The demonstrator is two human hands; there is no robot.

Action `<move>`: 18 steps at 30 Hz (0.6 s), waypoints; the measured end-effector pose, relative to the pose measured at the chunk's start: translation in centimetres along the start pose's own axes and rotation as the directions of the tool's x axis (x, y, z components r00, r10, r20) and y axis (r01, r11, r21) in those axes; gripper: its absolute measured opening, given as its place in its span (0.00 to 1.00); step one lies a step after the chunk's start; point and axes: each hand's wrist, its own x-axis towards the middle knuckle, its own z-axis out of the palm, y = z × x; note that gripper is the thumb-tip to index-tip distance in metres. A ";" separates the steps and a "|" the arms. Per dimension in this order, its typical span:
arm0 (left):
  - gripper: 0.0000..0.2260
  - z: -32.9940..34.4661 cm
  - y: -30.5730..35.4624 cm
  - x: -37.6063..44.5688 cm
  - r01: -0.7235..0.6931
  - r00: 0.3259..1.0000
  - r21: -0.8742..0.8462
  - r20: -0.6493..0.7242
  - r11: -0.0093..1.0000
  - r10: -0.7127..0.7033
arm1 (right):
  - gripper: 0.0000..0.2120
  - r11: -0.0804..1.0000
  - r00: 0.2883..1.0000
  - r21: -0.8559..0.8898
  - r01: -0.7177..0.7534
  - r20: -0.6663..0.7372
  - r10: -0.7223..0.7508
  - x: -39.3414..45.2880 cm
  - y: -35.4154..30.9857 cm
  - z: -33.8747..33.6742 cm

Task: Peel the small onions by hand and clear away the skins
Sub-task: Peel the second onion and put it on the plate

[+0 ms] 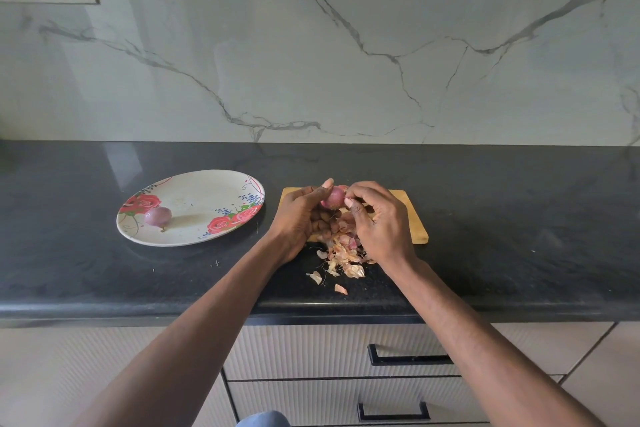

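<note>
Onion (333, 198) pinched between both hands, over board edge (420, 238)

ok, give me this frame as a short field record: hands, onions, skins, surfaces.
left hand: left hand holds the small purple onion over the board
right hand: right hand pinches at that onion's right side
second onion: peeled purple onion lies on the oval floral plate
skins: pile of papery onion skins spills from the wooden cutting board onto the black stone counter
plate position: left of the board, apart
</note>
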 end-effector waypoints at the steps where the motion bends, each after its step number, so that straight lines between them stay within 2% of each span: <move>1: 0.14 0.0 0.1 0.1 0.009 1.000 -0.027 -0.011 1.000 -0.009 | 0.06 1.000 1.000 -0.001 0.000 0.001 0.000 0.0 0.0 0.0; 7: 0.10 -0.1 0.5 -0.1 0.059 0.998 -0.163 0.014 0.985 -0.057 | 0.10 0.995 0.996 -0.051 -0.091 0.006 0.092 0.0 0.1 -0.1; 9: 0.08 -0.1 0.7 -0.2 0.062 0.998 -0.188 0.021 0.980 -0.059 | 0.08 0.992 0.993 -0.045 -0.116 0.008 0.116 0.0 0.2 -0.1; 12: 0.15 0.1 0.7 -0.4 0.066 0.998 -0.234 0.010 0.970 -0.066 | 0.13 0.990 0.990 -0.012 -0.141 -0.003 0.141 0.0 0.0 -0.2; 15: 0.14 -0.1 0.5 -0.1 0.048 0.999 -0.259 -0.009 0.965 -0.052 | 0.14 0.993 0.995 0.066 -0.103 0.000 0.103 0.1 -0.4 -0.4; 18: 0.13 -0.3 0.2 0.2 0.042 0.999 -0.209 0.010 0.977 -0.040 | 0.19 0.994 0.996 0.083 -0.071 0.059 0.066 0.0 -0.5 -0.1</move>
